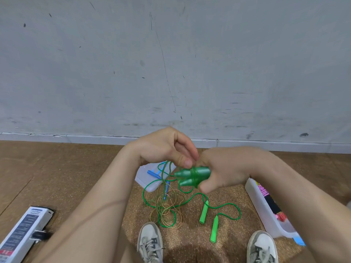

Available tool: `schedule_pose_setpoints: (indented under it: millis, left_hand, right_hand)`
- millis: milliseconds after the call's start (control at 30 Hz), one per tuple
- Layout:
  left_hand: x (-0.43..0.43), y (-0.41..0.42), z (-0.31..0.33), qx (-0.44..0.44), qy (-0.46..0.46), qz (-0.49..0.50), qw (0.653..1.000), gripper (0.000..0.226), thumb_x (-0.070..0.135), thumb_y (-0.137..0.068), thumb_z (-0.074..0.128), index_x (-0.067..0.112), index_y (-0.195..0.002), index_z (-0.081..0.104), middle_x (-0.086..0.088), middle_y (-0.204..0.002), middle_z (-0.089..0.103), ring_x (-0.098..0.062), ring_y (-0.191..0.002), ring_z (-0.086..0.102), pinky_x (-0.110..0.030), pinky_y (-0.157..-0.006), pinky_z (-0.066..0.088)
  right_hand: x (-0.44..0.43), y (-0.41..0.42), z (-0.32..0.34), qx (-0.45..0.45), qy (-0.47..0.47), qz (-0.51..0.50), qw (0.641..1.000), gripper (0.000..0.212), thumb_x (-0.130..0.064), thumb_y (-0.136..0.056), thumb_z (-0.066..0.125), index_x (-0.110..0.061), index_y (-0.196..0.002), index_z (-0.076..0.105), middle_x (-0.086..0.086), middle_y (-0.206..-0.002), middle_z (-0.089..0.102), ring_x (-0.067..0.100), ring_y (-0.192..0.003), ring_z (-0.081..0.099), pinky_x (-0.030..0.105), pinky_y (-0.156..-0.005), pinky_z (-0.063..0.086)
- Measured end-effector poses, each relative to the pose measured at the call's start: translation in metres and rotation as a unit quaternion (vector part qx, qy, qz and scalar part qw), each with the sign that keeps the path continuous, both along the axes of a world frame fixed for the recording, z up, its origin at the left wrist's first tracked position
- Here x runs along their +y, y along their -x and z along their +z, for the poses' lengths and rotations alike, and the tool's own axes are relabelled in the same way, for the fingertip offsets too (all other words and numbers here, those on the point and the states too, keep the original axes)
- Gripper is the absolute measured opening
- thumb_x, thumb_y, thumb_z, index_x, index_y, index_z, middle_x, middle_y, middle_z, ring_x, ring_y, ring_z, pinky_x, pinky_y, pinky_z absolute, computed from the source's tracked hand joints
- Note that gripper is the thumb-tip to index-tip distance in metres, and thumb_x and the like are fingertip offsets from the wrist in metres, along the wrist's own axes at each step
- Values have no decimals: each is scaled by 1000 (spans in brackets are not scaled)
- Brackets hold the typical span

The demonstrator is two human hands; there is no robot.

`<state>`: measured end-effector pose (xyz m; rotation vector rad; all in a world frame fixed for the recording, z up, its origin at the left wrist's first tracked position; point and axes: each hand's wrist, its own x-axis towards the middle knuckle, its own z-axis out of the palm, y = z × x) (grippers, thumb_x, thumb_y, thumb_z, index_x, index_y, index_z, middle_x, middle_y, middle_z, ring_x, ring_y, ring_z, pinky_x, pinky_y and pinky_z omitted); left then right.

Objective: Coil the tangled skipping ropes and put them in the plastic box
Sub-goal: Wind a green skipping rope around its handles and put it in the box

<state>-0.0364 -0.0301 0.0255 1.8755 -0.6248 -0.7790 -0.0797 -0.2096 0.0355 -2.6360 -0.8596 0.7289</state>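
Two dark green handles sat side by side in the right hand, its grip curled tight round them, while the left hand seemed to pinch the green cord just beside their tips. Pulling that cord up could, I judge, drag the gold cord and blue handles along or tighten the knot, since all lay looped together on the floor. These ropes looked thin, limp and glossy, lying apart from the plastic box at the right.

Right grip holds green handles; left grip seemingly pinches rope.
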Motion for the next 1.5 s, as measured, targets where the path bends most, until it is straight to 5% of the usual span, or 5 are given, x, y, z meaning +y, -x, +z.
schedule_pose_setpoints:
  millis: [267,600,833,1033,1500]
  left_hand:
    - [-15,-6,-11,168,194,121,959,23,5,-74,61,18,-56,60,2,-46,44,-6,-36,35,-18,-40,11]
    - [-30,1,-1,-13,126,235,964,26,10,-100,43,9,-81,60,-4,-55,43,-1,-35,31,-10,-36,24]
    - [-32,11,-6,-409,-224,136,874,22,35,-92,55,24,-107,68,1,-85,69,-19,-85,60,-31,-73,44]
    - [-29,6,-8,-552,-139,89,817,15,23,-81,62,18,-88,74,-1,-83,62,-23,-80,55,-29,-70,38]
    - [-8,-3,-8,-64,40,140,987,10,16,-77,74,14,-67,71,-1,-60,66,-6,-54,57,-16,-54,46]
  right_hand:
    - [-7,2,22,46,-274,-127,952,31,-2,-75,67,-17,-58,46,-6,-42,37,8,-36,30,17,-38,25]
    - [-13,-25,-5,1,-364,-321,875,13,-17,-74,64,-13,-69,53,-1,-46,39,12,-37,29,18,-39,23]
    - [-26,-43,-16,-166,-106,-379,904,25,-25,-75,69,-12,-64,49,2,-58,48,25,-61,49,27,-47,32]
    - [-8,-35,-25,-116,24,-270,955,32,-32,-76,69,-18,-64,43,0,-63,47,26,-70,51,27,-52,34]
    - [4,-2,3,-127,19,-49,991,39,-33,-78,69,-23,-63,35,-7,-64,39,4,-53,38,16,-44,26]
